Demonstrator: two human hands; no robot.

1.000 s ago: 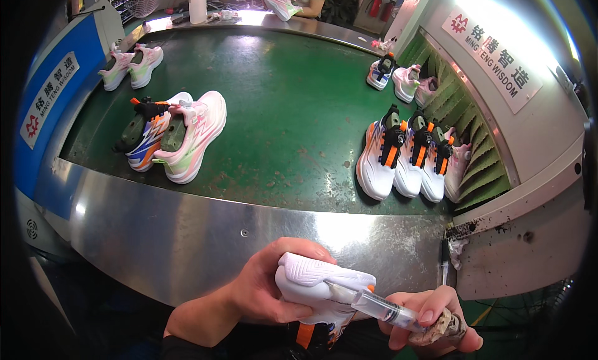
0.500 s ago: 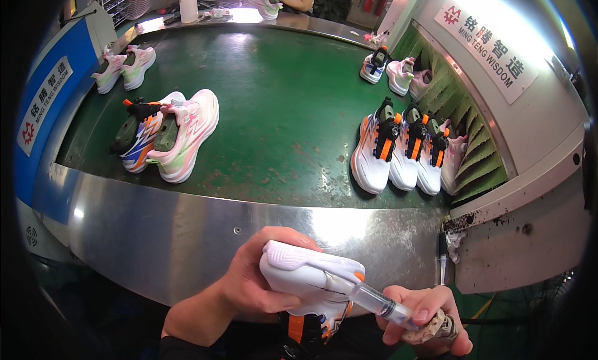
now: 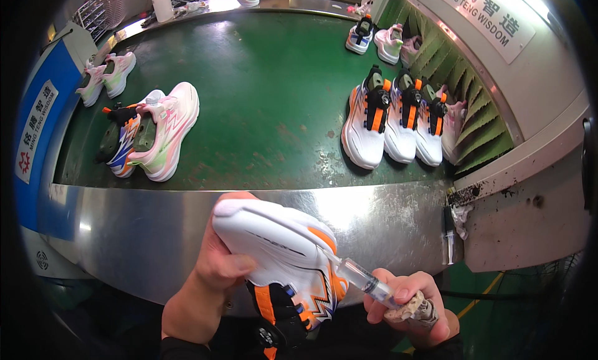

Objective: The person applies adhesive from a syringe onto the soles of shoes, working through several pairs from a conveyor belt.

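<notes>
My left hand (image 3: 215,270) grips a white sneaker (image 3: 283,257) with orange and blue side marks, turned sole-up in front of the steel table edge. My right hand (image 3: 408,301) holds a clear syringe (image 3: 367,282) whose plunger end is wrapped in crusted tape. The syringe tip touches the seam between sole and upper near the shoe's orange-edged end.
A green conveyor belt (image 3: 268,104) carries a row of white-orange sneakers (image 3: 395,120) at the right, a pink and a dark sneaker (image 3: 152,132) at the left, and more pairs farther back. Another syringe (image 3: 449,241) hangs at the steel rim (image 3: 137,229), beside a machine housing (image 3: 529,198).
The held shoe has risen and tilted more sole-up. The syringe tip has moved in against its edge. My head has come closer to the work.
</notes>
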